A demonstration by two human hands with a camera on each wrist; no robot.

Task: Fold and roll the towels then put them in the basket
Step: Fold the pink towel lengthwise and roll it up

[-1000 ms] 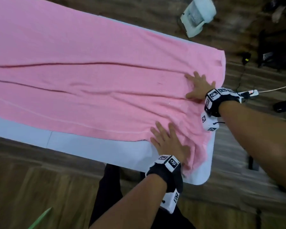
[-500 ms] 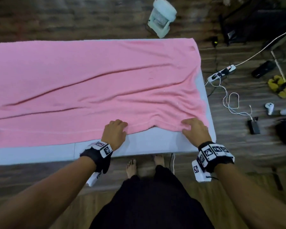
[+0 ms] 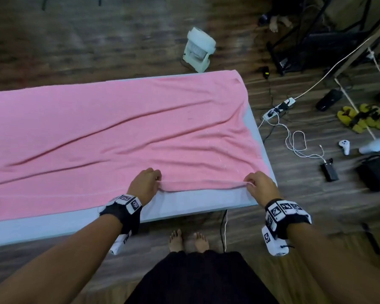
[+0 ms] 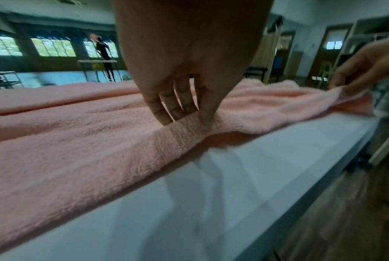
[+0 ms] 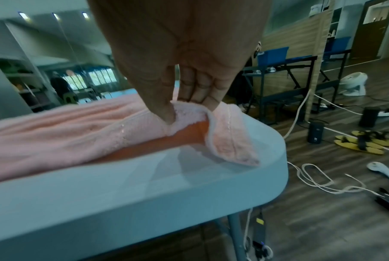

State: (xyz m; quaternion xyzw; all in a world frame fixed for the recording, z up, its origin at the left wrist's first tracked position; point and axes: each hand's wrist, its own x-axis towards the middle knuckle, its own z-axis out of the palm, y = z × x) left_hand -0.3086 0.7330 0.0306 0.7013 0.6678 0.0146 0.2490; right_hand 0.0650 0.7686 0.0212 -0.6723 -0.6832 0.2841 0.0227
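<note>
A large pink towel (image 3: 123,128) lies spread over the white table (image 3: 184,207), creased in long diagonal folds. My left hand (image 3: 148,182) pinches the towel's near hem between thumb and fingers, seen close in the left wrist view (image 4: 189,121). My right hand (image 3: 256,183) pinches the near right corner of the towel (image 5: 189,116) and lifts it slightly off the table (image 5: 144,190). The hem between the two hands is raised a little. No basket is in view.
A white fan (image 3: 199,50) stands on the wooden floor beyond the table. To the right lie a power strip (image 3: 279,108) with cables, yellow sandals (image 3: 360,117), a white controller (image 3: 344,145) and dark boxes. My bare feet (image 3: 189,240) stand at the table's near edge.
The hands went from pressing flat on the towel near the table's end to its near edge. Since half a second ago both pinch the hem and lift it slightly.
</note>
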